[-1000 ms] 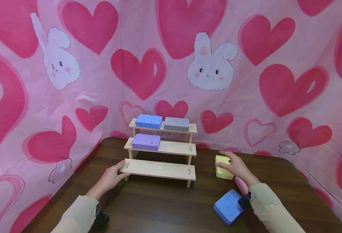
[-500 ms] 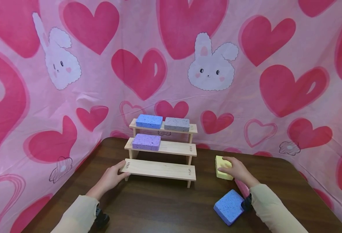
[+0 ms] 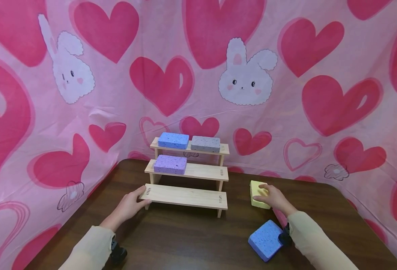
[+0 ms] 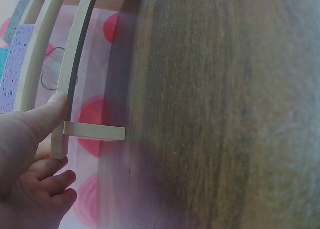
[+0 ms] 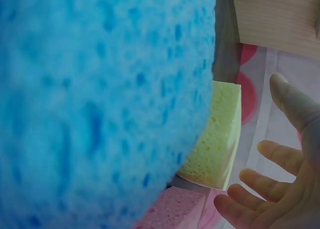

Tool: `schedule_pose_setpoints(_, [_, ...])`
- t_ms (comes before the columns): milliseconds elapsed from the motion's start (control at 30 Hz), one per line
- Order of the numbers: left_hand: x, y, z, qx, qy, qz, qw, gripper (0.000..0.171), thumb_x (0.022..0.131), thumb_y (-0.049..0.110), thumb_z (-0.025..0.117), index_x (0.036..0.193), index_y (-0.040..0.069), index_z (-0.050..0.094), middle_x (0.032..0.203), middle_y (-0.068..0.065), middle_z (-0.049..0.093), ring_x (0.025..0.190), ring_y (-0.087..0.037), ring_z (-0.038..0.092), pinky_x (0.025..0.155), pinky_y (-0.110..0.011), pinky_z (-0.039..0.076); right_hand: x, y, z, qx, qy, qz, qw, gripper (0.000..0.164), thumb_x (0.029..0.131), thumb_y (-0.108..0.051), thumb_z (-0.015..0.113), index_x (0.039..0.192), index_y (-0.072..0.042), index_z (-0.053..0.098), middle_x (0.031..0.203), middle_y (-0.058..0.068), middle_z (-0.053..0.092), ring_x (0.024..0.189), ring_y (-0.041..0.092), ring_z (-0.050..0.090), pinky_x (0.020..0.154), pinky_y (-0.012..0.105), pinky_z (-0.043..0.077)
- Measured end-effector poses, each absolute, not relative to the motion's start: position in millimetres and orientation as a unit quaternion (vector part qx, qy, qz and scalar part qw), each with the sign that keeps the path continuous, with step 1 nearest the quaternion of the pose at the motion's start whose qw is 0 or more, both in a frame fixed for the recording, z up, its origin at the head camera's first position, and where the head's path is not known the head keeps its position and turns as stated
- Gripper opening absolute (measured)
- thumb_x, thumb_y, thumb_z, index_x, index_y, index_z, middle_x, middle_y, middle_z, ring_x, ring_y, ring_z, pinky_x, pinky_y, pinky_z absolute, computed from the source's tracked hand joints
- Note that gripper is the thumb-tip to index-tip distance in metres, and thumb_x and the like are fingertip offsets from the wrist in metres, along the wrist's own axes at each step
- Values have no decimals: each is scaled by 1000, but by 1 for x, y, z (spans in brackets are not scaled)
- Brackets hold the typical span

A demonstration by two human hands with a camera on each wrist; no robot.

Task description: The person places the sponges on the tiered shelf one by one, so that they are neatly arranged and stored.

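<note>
My left hand (image 3: 129, 204) holds the left end of the lowest shelf of a three-tier wooden rack (image 3: 185, 195). In the left wrist view the thumb of this hand (image 4: 25, 144) lies on the shelf edge, with curled fingers at its end. My right hand (image 3: 274, 198) hovers over a yellow sponge (image 3: 255, 192) lying to the right of the rack. The right wrist view shows that hand (image 5: 280, 184) with fingers spread, apart from the yellow sponge (image 5: 212, 139). A blue sponge (image 3: 265, 240) lies beside the right wrist, and a pink sponge (image 3: 279, 217) is partly hidden under the forearm.
On the top shelf sit a blue sponge (image 3: 173, 140) and a grey sponge (image 3: 205, 143). A purple sponge (image 3: 170, 164) occupies the left of the middle shelf. The brown wooden table (image 3: 185, 240) backs onto a pink heart-patterned cloth (image 3: 198, 105).
My right hand has drawn back slightly to the right over the yellow sponge, which stays in place. The left hand keeps its hold on the rack.
</note>
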State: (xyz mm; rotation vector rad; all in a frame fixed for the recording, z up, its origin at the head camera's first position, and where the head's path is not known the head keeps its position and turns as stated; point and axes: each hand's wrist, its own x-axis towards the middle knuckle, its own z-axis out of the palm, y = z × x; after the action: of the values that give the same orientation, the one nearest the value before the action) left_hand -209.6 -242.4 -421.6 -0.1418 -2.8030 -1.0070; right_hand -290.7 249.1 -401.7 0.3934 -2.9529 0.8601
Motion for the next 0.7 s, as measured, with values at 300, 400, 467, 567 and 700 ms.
schedule_pose_setpoints(300, [-210, -243, -422, -50, -937, -337, 81, 68, 83, 25, 68, 134, -9, 39, 136, -27, 38, 123, -42, 37, 98, -53, 32, -296, 249, -406, 114, -953, 280, 16, 65, 76, -31, 75, 117, 14, 51, 117, 35, 49, 109, 48, 45, 92, 56, 36])
schedule_pose_setpoints(400, [-210, -243, -422, -51, -937, -335, 84, 68, 83, 25, 69, 134, -9, 39, 135, -27, 39, 122, -42, 38, 97, -53, 33, -296, 248, -407, 116, -953, 278, 14, 64, 75, -29, 76, 116, 14, 52, 117, 34, 49, 108, 47, 45, 92, 56, 35])
schedule_pose_setpoints(467, [-210, -242, -422, -50, -937, -335, 84, 68, 83, 25, 69, 134, -9, 39, 135, -27, 39, 122, -42, 38, 97, -53, 33, -296, 248, -407, 121, -954, 273, 12, 63, 74, -28, 77, 116, 13, 52, 115, 34, 50, 106, 45, 46, 92, 56, 36])
schedule_pose_setpoints(567, [-210, -242, -422, -50, -936, -337, 84, 68, 83, 25, 69, 134, -9, 39, 135, -27, 39, 122, -42, 38, 97, -53, 33, -296, 247, -409, 129, -958, 255, 12, 63, 73, -29, 77, 115, 10, 54, 110, 31, 51, 101, 42, 48, 90, 55, 37])
schedule_pose_setpoints(700, [-210, -242, -422, -50, -936, -339, 82, 68, 83, 26, 69, 134, -9, 39, 136, -27, 39, 123, -42, 37, 98, -53, 32, -296, 246, -411, 131, -964, 230, 16, 61, 72, -30, 78, 113, 8, 56, 105, 28, 53, 95, 38, 50, 88, 54, 40])
